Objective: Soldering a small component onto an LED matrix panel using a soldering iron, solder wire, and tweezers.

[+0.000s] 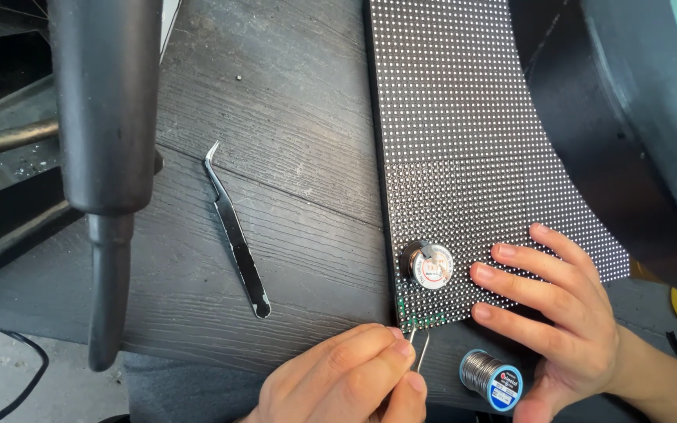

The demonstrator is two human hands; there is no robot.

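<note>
From the head camera, the left hand [346, 376] pinches a thin strand of solder wire [419, 348], its tip at the near corner of the LED panel [464, 133] where green board shows bare. The right hand [562, 313] lies flat, fingers spread, on the panel. Most dots look intact; that corner seems unfinished. The wire runs toward the panel. The solder spool [492, 379], small round tin [428, 265] and tweezers [235, 231] rest on the counter [291, 102].

Our left hand [346, 376] is cut off at the bottom edge, wrist unseen, and its fingers hide most of the thin wire [421, 345] we pinch. Our right hand [558, 313] covers part of the dotted LED panel [464, 141], which runs out past the top edge. The solder spool [491, 377] between our hands has a label too small to make out.
</note>
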